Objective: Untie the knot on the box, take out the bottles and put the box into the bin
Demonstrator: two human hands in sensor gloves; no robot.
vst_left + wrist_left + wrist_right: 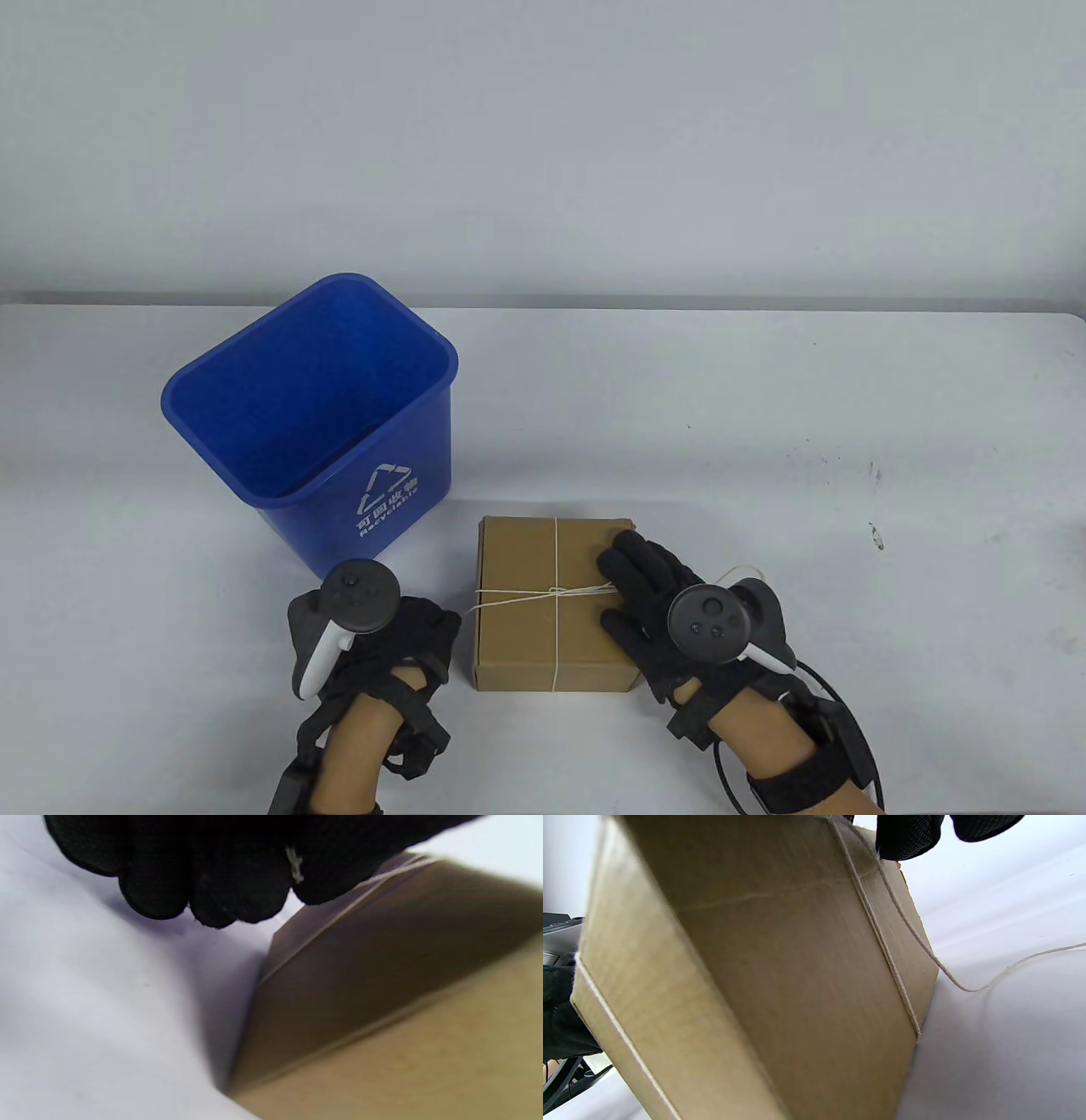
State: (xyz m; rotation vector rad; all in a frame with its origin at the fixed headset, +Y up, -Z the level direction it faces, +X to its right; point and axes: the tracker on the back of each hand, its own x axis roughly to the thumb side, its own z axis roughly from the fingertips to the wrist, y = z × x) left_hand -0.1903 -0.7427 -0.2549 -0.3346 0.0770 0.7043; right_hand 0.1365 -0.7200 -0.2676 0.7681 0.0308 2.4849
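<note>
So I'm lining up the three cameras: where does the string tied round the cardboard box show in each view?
Table view: the string crosses on the box top, lower centre.
Left wrist view: upper right, a strand running from the left hand's fingers along the box edge.
Right wrist view: right of centre, down the box side, a loose end trailing right.
Shared landmark: the cardboard box.

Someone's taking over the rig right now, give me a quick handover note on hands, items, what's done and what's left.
Left hand: beside the cardboard box, fingers pinching a string end.
Right hand: fingers flat on the box top, steadying it.
Box closed, string wrapped crosswise, one loose end trailing to the right on the table.
Blue recycling bin stands behind the left hand.
Left: finish untying, take bottles out, bin the box.
</note>
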